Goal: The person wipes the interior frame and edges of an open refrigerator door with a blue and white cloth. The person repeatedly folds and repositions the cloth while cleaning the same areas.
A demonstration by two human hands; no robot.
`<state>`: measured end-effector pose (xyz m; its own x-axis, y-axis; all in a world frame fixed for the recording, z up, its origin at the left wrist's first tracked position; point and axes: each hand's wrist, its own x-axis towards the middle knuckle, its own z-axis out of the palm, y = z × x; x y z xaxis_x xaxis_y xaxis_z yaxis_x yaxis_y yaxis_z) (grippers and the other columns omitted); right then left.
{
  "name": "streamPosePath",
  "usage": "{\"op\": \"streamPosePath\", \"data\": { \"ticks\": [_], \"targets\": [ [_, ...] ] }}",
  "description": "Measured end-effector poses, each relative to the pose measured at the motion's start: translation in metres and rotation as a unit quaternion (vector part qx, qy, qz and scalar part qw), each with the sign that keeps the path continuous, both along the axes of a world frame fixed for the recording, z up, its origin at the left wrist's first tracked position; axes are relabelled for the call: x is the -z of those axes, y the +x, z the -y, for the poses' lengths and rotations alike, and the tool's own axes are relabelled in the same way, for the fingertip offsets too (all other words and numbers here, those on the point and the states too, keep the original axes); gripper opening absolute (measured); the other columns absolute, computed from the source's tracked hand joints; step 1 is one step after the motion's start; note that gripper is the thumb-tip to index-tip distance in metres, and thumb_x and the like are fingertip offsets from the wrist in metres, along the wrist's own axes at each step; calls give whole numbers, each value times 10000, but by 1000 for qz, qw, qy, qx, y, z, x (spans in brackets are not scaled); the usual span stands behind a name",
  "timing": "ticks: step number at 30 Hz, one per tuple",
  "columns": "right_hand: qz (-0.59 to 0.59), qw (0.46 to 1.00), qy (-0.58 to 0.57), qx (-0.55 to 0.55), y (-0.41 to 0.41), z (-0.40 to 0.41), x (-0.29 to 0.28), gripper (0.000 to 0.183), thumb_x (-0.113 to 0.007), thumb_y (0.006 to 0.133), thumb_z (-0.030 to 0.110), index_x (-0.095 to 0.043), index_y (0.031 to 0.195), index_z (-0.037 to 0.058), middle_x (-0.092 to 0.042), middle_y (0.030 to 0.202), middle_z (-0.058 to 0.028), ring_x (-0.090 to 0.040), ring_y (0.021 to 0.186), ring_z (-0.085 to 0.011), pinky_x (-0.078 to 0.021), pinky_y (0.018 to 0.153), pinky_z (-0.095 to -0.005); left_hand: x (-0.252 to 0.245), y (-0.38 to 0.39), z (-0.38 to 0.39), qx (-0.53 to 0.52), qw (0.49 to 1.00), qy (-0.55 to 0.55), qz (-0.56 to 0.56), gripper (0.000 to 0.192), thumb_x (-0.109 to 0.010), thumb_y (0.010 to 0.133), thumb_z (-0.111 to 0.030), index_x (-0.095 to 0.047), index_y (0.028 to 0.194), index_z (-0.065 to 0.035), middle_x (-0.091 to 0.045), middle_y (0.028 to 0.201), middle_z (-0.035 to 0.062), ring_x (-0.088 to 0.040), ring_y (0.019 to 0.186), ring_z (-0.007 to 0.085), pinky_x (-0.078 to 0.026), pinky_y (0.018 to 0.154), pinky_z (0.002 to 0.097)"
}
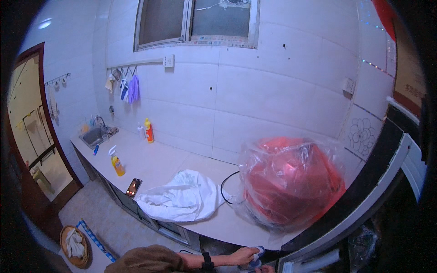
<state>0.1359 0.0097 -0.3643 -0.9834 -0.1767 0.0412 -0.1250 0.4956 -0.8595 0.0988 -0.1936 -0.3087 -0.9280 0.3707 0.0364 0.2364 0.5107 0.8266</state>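
My left hand (243, 256), with a black band on its wrist, reaches right from a brown sleeve at the bottom. It grips a small blue-and-white item (260, 252), apparently cloth, by the counter's front edge. Beside that item my right hand (265, 269) shows only in part at the lower picture edge; its grip is hidden. Above them on the counter (235, 221) lies a crumpled white plastic bag (184, 198), and right of it a large red bundle (293, 181) in clear plastic. A black cable (222, 187) curves between the two.
A phone (133, 187), a yellow spray bottle (117, 164), a red-and-yellow bottle (149, 131) and a sink (94, 136) are on the counter's left part. On the lower left sits a round basket (84, 254) holding white cloth. A dark, pale-edged frame (358, 218) borders the right.
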Motion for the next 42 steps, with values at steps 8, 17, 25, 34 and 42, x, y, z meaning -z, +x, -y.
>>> {"op": "streamPosePath", "data": {
  "ticks": [8, 17, 25, 34, 42],
  "targets": [
    [78, 992, -78, -56, -2, 22, -38, 372, -678, 809, 147, -557, 1139, 27, -565, 1159, -176, -575, 993, -281, -472, 849, -368, -5, 7, -16, 46, 998, 33, -31, 310, -518, 783, -57, -494, 1076, 42, -544, 1016, 222, -552, 949, 427, -447, 794, 468],
    [16, 998, -47, -27, -6, 14, 16, 447, -696, 814, 208, -534, 1193, 35, -469, 1300, -171, -560, 1027, -294, -463, 872, -363, 4, 17, -17, 59, 998, 1, -33, 381, -519, 880, -202, -458, 1180, 25, -482, 1128, 205, -557, 943, 414, -468, 766, 472],
    [-12, 987, -158, -7, -20, 24, -26, 158, -628, 773, 53, -583, 917, 9, -562, 769, -21, -510, 684, -100, -426, 603, -260, -15, 29, 0, -12, 999, -40, -25, 597, -572, 841, -170, -284, 1338, -12, -262, 1382, 319, -543, 977, 487, -492, 779, 508],
    [-68, 992, -50, 89, 2, 51, -91, 202, -738, 705, 78, -582, 826, 35, -617, 750, -91, -611, 714, -193, -478, 640, -319, -4, 20, -11, -31, 995, -23, 93, 656, -607, 799, -224, -284, 1315, 21, -605, 843, 298, -594, 800, 472, -467, 681, 540],
    [-281, 950, 43, 127, -18, 34, -139, 189, -722, 707, 60, -553, 789, 34, -632, 904, -105, -632, 757, -254, -496, 620, -348, -48, -29, -49, 34, 993, 117, -6, 595, -583, 765, -117, -330, 1298, -42, -613, 917, 271, -593, 876, 469, -477, 715, 477]
  ]
}}
